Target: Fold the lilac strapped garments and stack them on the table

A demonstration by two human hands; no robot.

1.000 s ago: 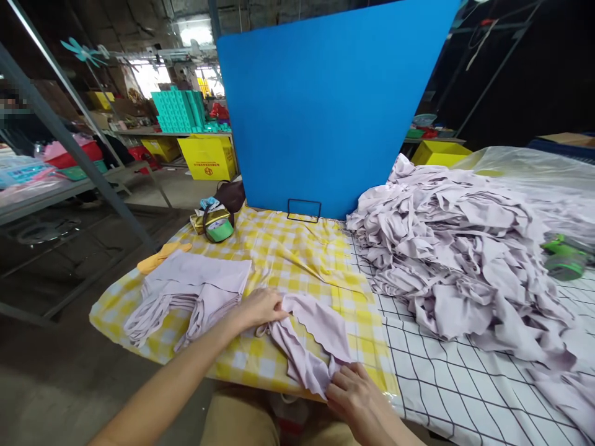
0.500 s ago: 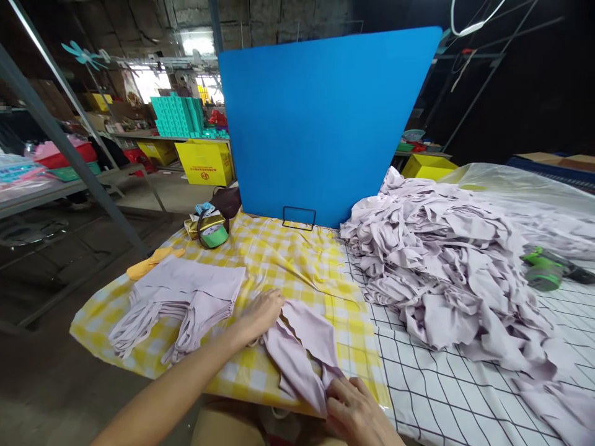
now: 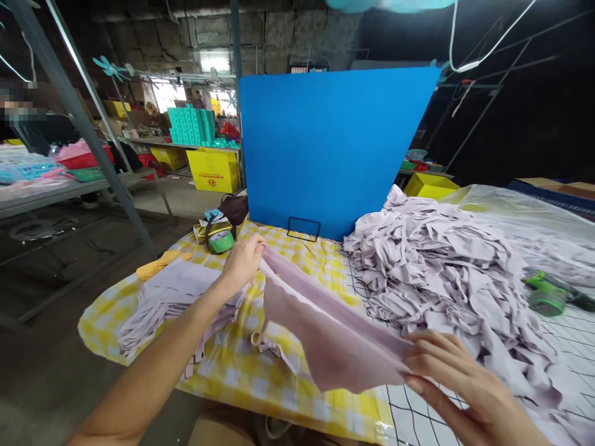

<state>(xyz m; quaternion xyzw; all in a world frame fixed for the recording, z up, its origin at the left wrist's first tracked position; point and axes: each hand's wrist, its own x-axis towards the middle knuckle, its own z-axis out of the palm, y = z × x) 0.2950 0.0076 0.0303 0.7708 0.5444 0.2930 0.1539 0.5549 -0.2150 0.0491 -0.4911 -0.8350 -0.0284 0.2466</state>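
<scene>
Change since the earlier frame: lilac cloth piece (image 3: pixel 320 322) is up off the yellow-checked cover (image 3: pixel 223 384) and drawn out between both hands – half a second ago it lies on that cover.
Left hand (image 3: pixel 244 260): raised, fingers clamped on the far-left end of the piece.
Right hand (image 3: pixel 458 378): moved right, fingers clamped on the near-right end, thumb below.
Piece position: above the counter, slanting down to the right; thin strap (image 3: pixel 274 350) beneath its left part.
Folded stack (image 3: pixel 181 285): left side of the checked cover – partly hidden by the left forearm.
Loose heap (image 3: pixel 437 272): right, on the white grid-lined cover (image 3: pixel 418 412).
Blue panel (image 3: pixel 325 148): upright at the back.
</scene>
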